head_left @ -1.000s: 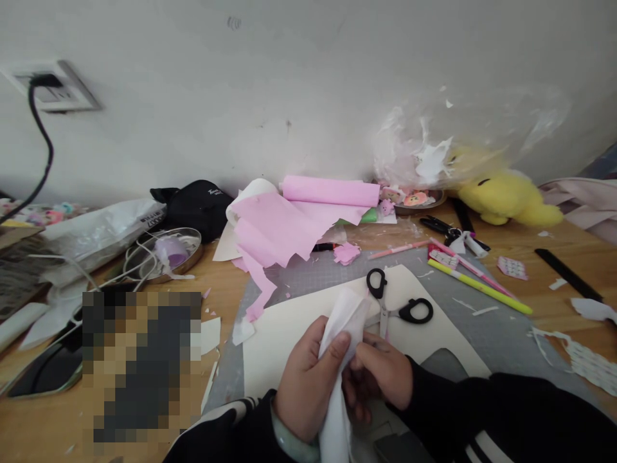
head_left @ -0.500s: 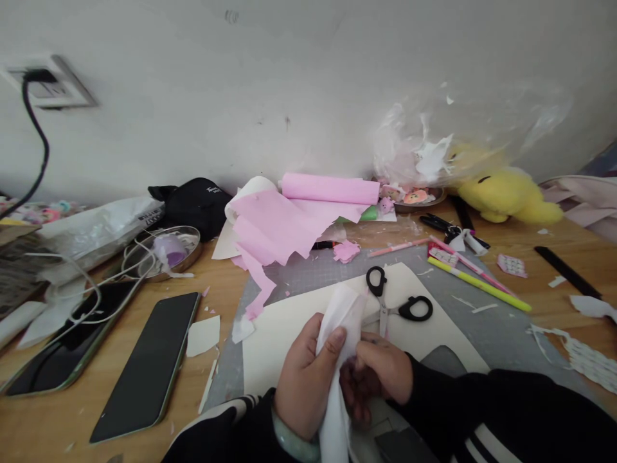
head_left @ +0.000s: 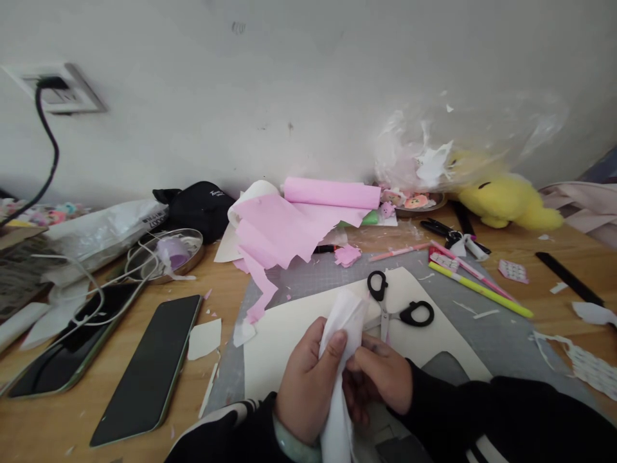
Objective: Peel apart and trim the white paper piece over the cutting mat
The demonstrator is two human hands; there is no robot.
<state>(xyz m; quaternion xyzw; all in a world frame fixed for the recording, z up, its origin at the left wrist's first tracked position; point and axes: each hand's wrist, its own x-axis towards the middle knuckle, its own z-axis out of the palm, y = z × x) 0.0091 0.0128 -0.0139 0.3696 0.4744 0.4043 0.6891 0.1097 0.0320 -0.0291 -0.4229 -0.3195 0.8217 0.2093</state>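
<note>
- Grey wall (head_left: 193, 128) behind, wooden table (head_left: 226, 276) below, paper scraps (head_left: 205, 339) scattered about!
- Cream sheet (head_left: 279, 331) lies across the grey mat (head_left: 308, 275), scissors (head_left: 384, 316) atop it.
- Left hand (head_left: 303, 379) clasps folded white paper (head_left: 344, 315) above the sheet.
- Right hand (head_left: 383, 370) curls beside it; whether its fingers pinch, I can't tell.

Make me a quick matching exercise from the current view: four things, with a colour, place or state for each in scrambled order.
Things:
1. Scissors
2. White folded sheet
3. Plush toy
4. Phone nearest the hands

Descriptions:
A. Yellow, beside the wall
B. Gripped by the left hand, with the right hand at its edge
C. Flat on the wooden table
D. Handles spread apart

Pairs: 1-D, 2-B, 3-A, 4-C
</note>
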